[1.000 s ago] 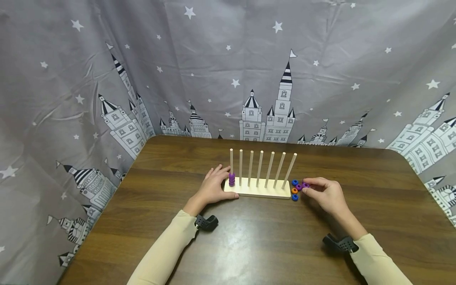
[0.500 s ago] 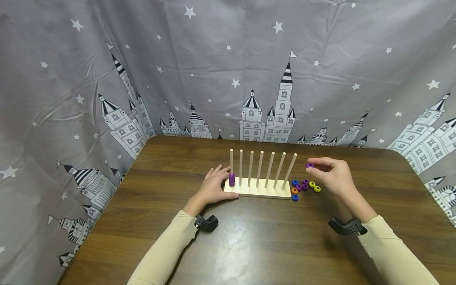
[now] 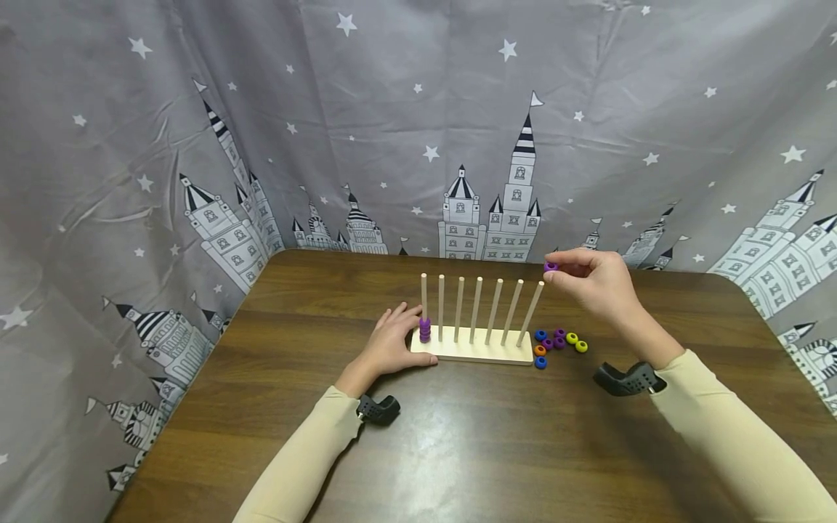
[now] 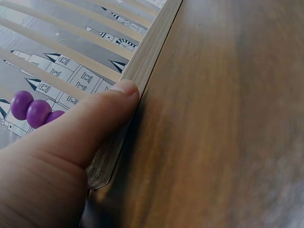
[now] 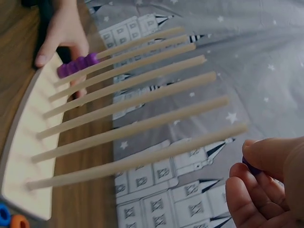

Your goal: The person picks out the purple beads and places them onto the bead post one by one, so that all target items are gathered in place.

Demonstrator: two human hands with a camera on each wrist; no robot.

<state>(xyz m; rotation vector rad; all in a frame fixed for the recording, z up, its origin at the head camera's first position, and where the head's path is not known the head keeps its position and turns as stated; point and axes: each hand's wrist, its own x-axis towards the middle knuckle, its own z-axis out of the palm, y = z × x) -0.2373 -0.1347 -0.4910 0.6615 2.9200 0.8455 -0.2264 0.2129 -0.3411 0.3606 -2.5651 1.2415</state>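
A pale wooden peg board (image 3: 480, 349) with several upright pegs stands on the table. Purple beads (image 3: 425, 330) are stacked on its leftmost peg. My left hand (image 3: 389, 345) grips the board's left end, its thumb (image 4: 118, 97) along the front edge and the fingers behind. Above and right of the rightmost peg (image 3: 530, 312), my right hand (image 3: 598, 283) pinches a purple bead (image 3: 551, 267) between thumb and fingertips, apart from the peg. In the right wrist view that bead (image 5: 251, 166) is mostly hidden by the fingers.
Loose beads lie right of the board: blue (image 3: 540, 335), orange (image 3: 540, 351), purple (image 3: 559, 342) and yellow-green (image 3: 581, 346). The brown table (image 3: 484, 436) backs onto a grey curtain (image 3: 392, 109) printed with castles and stars.
My right hand has picked a purple bead off the table, lifted it, then carried it up and left toward the rightmost peg's top. The left hand has stayed at the board's end.
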